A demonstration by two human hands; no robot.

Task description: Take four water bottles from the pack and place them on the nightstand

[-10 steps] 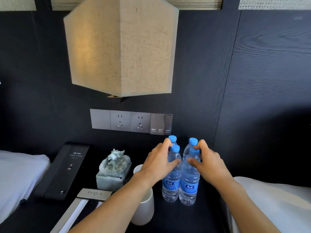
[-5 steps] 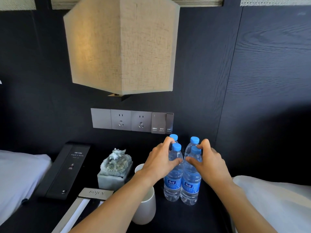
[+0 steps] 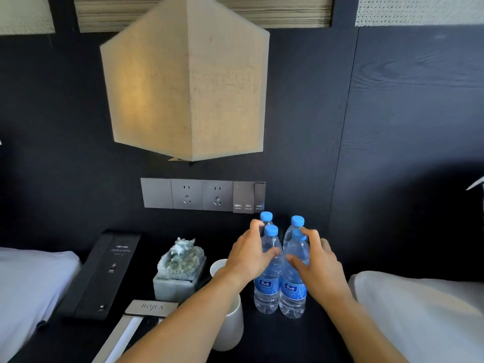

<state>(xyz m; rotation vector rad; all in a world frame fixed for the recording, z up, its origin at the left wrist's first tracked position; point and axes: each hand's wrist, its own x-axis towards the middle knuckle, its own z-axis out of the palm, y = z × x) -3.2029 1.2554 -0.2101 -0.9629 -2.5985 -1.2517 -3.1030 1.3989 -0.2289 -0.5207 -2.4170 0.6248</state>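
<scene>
Several clear water bottles with blue caps stand upright in a tight cluster on the dark nightstand point(image 3: 264, 339), near the wall. Two are in front, the front-left bottle point(image 3: 267, 286) and the front-right bottle point(image 3: 292, 292). Of the two behind, mostly the caps show, the back-left cap point(image 3: 266, 216) and the back-right cap point(image 3: 297, 220). My left hand point(image 3: 248, 260) wraps the left side of the cluster, thumb across the front-left bottle. My right hand point(image 3: 320, 268) wraps the right side, thumb on the front-right bottle. No pack is in view.
A white cup point(image 3: 231, 328) stands just left of the bottles, under my left forearm. Further left are a stone ornament point(image 3: 180, 263), a black slanted panel point(image 3: 104, 271) and a name card point(image 3: 152, 307). A lamp shade point(image 3: 188, 79) hangs above. White bedding flanks the nightstand point(image 3: 424, 315).
Both hands stay clasped on the bottle cluster in the same spot. Only the view has shifted slightly.
</scene>
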